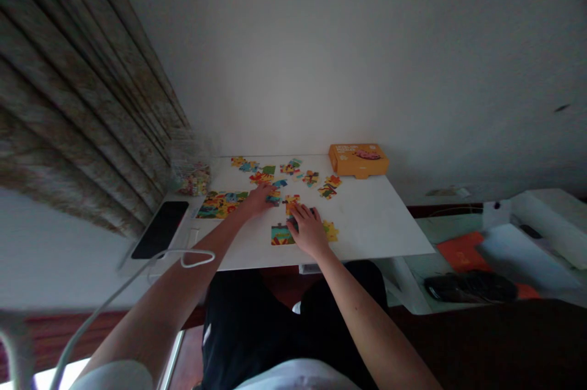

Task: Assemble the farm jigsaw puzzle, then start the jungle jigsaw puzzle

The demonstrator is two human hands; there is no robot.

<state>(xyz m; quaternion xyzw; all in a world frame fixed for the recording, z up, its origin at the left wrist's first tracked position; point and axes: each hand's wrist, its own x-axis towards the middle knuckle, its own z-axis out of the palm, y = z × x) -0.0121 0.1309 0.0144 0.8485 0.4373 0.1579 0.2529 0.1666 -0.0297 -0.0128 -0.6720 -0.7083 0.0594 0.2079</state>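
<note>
On the white table my left hand [260, 199] has its fingers bent at a small blue jigsaw puzzle piece [274, 201], with the fingertips partly hidden. My right hand [309, 232] lies palm down with fingers apart, over jigsaw pieces it partly covers. An orange and yellow piece [291, 199] shows just beyond its fingertips. Close to its thumb is a teal and green joined section [281, 235], and a yellow piece [330, 231] shows at its right side. Left of my left hand lies a larger joined puzzle section [219, 205] with colourful animals.
Loose puzzle pieces [310, 178] are scattered toward the back of the table [367, 219]. An orange box [359, 160] stands at the back right. At the left are a clear bag of pieces [195, 179], a black phone [161, 230] and a white cable [151, 261].
</note>
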